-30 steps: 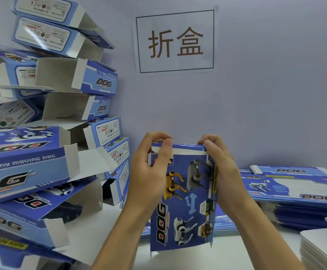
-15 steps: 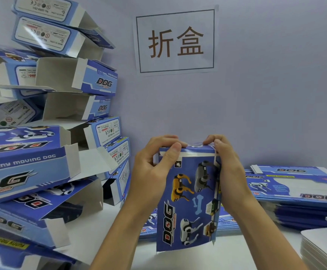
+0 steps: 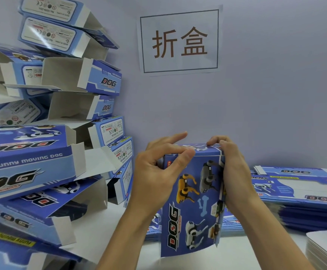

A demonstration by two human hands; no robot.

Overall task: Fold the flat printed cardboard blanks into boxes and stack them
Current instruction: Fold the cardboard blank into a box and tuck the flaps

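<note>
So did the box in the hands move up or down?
Cannot tell about up or down: the box has shifted a little to the right of the wall sign, but its top edge sits about level with before.

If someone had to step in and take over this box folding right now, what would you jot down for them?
Left hand: holds the upright box by its upper left corner, thumb on the front, fingers over the top.
Right hand: curled over the box's top right edge, pressing the top flap in.
Folded boxes are piled at left, many with open ends. Flat blanks lie stacked at right, against the wall.
Done: this box is shaped, its top nearly closed.
Left: finish the top, see to the bottom end, add it to the pile, then fold the remaining blanks.
</note>
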